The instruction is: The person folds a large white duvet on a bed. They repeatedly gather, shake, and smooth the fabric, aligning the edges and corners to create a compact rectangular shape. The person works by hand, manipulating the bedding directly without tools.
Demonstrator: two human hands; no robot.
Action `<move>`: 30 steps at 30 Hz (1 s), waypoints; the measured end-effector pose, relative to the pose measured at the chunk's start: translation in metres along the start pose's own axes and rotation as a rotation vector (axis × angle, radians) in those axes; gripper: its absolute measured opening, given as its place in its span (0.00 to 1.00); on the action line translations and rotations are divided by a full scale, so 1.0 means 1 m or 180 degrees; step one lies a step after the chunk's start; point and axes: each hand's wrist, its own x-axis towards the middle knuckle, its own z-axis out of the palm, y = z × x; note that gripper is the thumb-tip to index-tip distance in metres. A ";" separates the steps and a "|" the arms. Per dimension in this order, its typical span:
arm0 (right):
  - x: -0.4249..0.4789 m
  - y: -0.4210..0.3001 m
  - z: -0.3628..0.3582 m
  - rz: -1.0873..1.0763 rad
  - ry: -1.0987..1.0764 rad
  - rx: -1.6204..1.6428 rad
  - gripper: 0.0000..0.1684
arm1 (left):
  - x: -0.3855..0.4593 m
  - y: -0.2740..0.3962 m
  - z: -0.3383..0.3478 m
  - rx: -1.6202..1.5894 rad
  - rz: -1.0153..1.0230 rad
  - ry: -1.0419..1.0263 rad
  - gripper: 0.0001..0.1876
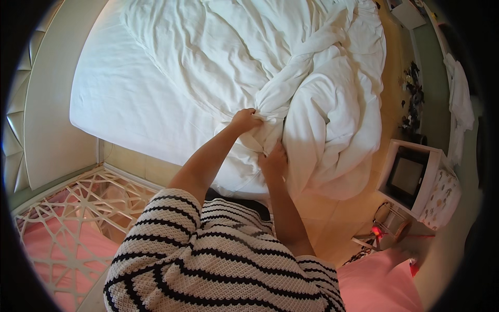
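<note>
A rumpled white duvet (pixel 226 50) lies over the bed, twisted and bunched towards the near right edge. My left hand (pixel 247 120) grips a gathered fold of the white fabric near the bed's near side. Slightly lower and to the right, my right hand (pixel 274 160) is closed on another part of the same bunched fabric. A thick twisted roll of duvet runs from my hands up to the upper right. To the left, the smooth white fitted sheet (pixel 124 93) on the mattress is exposed.
A padded headboard (pixel 17 128) stands far left. A white lattice screen (pixel 74 230) is at lower left, with pink fabric behind it. On the right are a white microwave-like appliance (pixel 407 177), dark items along the wall (pixel 412 97) and pink fabric (pixel 382 280) at lower right.
</note>
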 end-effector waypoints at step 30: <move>0.027 -0.003 -0.012 -0.0009 -0.0423 -0.0391 0.30 | 0.035 -0.035 -0.041 -0.0204 -0.0281 0.0611 0.31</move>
